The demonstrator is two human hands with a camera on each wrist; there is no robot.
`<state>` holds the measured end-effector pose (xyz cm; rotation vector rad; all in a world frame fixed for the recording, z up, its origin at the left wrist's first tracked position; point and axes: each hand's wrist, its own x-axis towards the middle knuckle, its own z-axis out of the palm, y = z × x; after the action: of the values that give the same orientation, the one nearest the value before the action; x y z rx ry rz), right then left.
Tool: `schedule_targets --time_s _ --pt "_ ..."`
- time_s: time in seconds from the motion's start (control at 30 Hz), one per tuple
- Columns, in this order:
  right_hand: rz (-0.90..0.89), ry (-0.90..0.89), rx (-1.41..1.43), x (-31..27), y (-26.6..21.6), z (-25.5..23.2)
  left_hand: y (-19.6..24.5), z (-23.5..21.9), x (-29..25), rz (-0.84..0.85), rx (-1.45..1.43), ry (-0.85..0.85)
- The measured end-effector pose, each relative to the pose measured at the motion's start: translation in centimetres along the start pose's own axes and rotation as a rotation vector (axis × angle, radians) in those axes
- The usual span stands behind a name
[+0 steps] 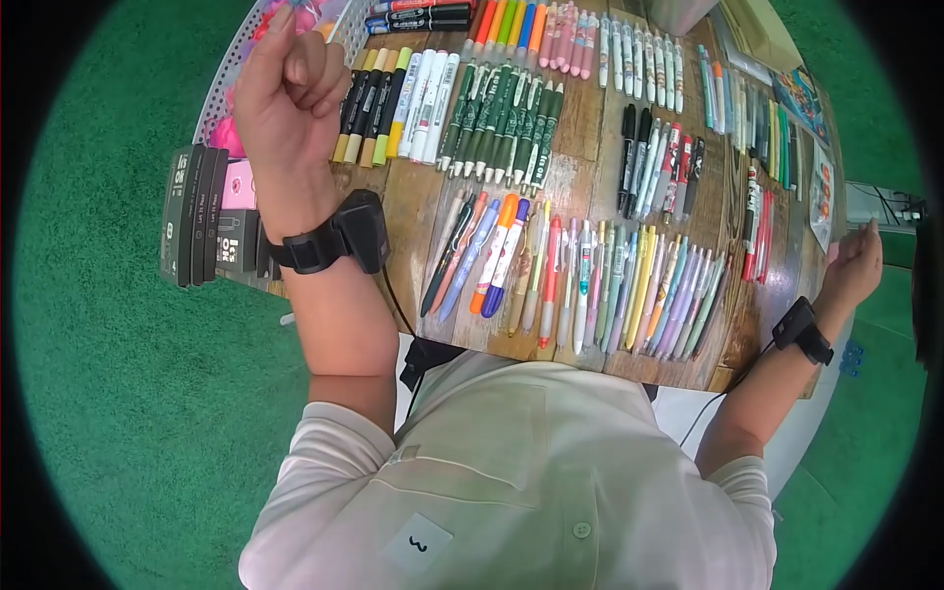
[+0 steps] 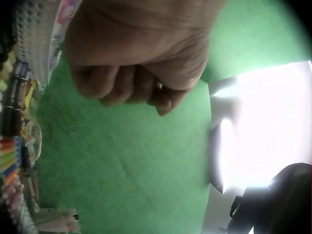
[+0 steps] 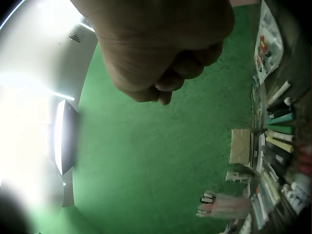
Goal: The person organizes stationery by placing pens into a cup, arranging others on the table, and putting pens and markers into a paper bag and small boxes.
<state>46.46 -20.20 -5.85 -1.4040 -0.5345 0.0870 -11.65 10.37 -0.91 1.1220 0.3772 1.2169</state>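
pale shirt point(image 1: 570, 472) nearest, below the wooden counter point(image 1: 583, 128). left grip point(image 1: 295, 93), fingers curled tight, nothing held, hovers by the far left corner, near markers point(image 1: 372, 103) and a perforated basket point(image 1: 218, 93). right grip point(image 1: 854, 264), curled and empty, hangs by the right edge near a packet point(image 1: 822, 197). pens point(image 1: 583, 285) line the near edge.

A green floor point(image 1: 108, 324) surrounds the wooden worktop point(image 1: 580, 192). Along the worktop's left side, a white perforated basket point(image 1: 215, 98) holds bright pink items point(image 1: 227, 135), near dark boxes point(image 1: 187, 216) and a pink box point(image 1: 239, 185). A clear-edged packet point(image 1: 822, 197) lies at the right edge, near a colourful blue packet point(image 1: 800, 100).
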Motion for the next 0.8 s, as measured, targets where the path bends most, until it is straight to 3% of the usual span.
schedule_targets --time_s 0.03,0.23,0.37,0.43,0.47,0.53,0.8 --pt "-0.046 0.076 -0.059 -0.2 0.2 0.2 -0.1 0.1 -0.1 0.004 0.006 0.032" --pt "-0.078 0.105 -0.146 -1.6 -0.1 2.3 -0.4 0.6 -0.2 0.041 0.003 0.092" --pt "0.003 0.131 -0.101 -2.0 -0.7 2.9 -0.2 0.6 -0.2 0.070 -0.023 0.126" --pt "-0.215 -0.010 -0.208 -1.6 0.2 2.2 -0.3 0.5 -0.1 0.076 -0.042 0.129" --pt "-0.218 -0.005 -0.207 -1.4 0.3 2.0 -0.4 0.3 -0.1 0.076 -0.028 0.141" --pt "-0.005 0.025 0.016 -1.2 0.1 2.1 -0.5 0.3 0.0 0.081 -0.014 0.149" --pt "-0.014 0.007 -0.006 -0.8 0.8 1.2 -0.9 0.1 0.3 0.071 -0.001 0.241"
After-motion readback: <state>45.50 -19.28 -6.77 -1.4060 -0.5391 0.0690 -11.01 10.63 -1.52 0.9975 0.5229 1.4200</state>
